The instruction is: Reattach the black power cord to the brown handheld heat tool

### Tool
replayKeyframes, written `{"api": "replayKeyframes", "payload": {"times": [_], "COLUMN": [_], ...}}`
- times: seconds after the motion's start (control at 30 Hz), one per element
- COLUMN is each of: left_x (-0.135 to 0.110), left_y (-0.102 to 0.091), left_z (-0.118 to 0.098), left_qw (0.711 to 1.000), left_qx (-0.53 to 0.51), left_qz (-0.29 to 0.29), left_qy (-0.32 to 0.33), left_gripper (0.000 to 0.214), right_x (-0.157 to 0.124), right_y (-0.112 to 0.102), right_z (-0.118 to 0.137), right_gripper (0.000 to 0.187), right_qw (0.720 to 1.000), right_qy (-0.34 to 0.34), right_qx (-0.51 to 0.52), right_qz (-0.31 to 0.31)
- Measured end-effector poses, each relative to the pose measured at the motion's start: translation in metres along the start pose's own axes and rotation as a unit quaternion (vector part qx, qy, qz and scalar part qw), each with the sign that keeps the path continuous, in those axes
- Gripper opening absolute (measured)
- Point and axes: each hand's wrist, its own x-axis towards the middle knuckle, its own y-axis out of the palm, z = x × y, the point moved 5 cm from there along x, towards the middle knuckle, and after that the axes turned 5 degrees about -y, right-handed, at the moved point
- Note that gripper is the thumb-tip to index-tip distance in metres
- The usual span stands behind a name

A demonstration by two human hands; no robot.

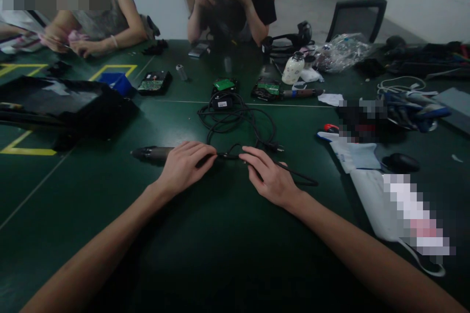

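Note:
A dark cylindrical electric tool (152, 153) lies on the green table (205, 234) with its tip to the left. My left hand (185, 164) rests over the tool's rear end, fingers curled round it where the black cable (235, 122) leaves. My right hand (270, 176) pinches that cable just right of the left hand. The cable loops away to a black power adapter (222, 103) and a plug (275, 146).
Circuit boards (154, 83), a blue bin (115, 80), a white bottle (293, 68), a black bag (62, 105), a computer mouse (402, 161) and white cloth (367, 176) lie around. Two other people sit at the far edge; an office chair (358, 17) stands behind.

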Motion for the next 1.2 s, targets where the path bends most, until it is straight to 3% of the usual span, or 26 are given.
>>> {"api": "replayKeyframes", "payload": {"times": [0.4,0.57,0.67,0.87,1.03,1.2], "left_x": [-0.088,-0.112,-0.126,-0.149,-0.164,-0.170], "left_y": [-0.028,-0.043,-0.049,-0.057,-0.059,-0.061], "left_z": [0.091,0.132,0.154,0.191,0.216,0.219], "left_qw": [0.992,0.980,0.972,0.952,0.909,0.859], "left_qx": [0.100,0.158,0.185,0.236,0.290,0.312], "left_qz": [0.021,0.016,0.017,-0.008,-0.015,-0.002], "left_qy": [-0.078,-0.120,-0.142,-0.193,-0.300,-0.405], "left_gripper": [0.023,0.028,0.027,0.029,0.037,0.051], "right_x": [-0.005,-0.009,-0.010,-0.009,-0.010,-0.007], "right_y": [-0.001,-0.004,-0.005,-0.007,-0.009,-0.007], "right_z": [0.006,-0.009,-0.017,-0.005,0.006,-0.005], "right_gripper": [0.050,0.053,0.049,0.039,0.036,0.041], "right_qw": [0.991,0.962,0.950,0.976,0.986,0.982], "right_qy": [0.015,0.095,0.129,0.060,0.008,0.082], "right_qx": [0.096,0.185,0.202,0.123,0.030,-0.040], "right_qz": [-0.088,-0.177,-0.198,-0.169,-0.166,-0.167]}}
